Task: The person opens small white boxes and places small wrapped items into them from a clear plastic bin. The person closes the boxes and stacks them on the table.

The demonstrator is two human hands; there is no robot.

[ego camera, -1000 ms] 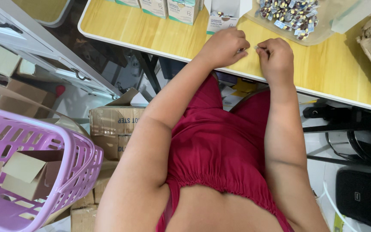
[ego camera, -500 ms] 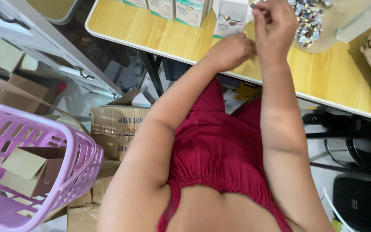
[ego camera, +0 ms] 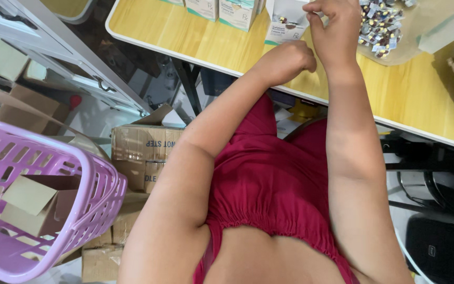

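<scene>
The surface (ego camera: 195,44) is yellow wood w/ a white edge, and my hands work right by that edge, so a small thing could slip off and drop to the floor, I think. The purple basket (ego camera: 53,221) down on my left has a brown cardboard box (ego camera: 32,202) in it, flap up. It sits well apart from my hands, no worry there.

The clear tray (ego camera: 426,23) at the top holds a heap of little shiny foil packs (ego camera: 379,26). If my right arm bumps it, the packs could spill, maybe. The small white open box (ego camera: 288,21) stands just beside my right hand; a few dark round bits show inside. It's light, so a knock could tip it over.

My right hand (ego camera: 334,29) is up over that box, fingers pinched shut; can't tell if a pack is in them, too small to see. My left hand (ego camera: 285,60) is a closed fist resting on the surface; can't tell if it holds anything.
</scene>
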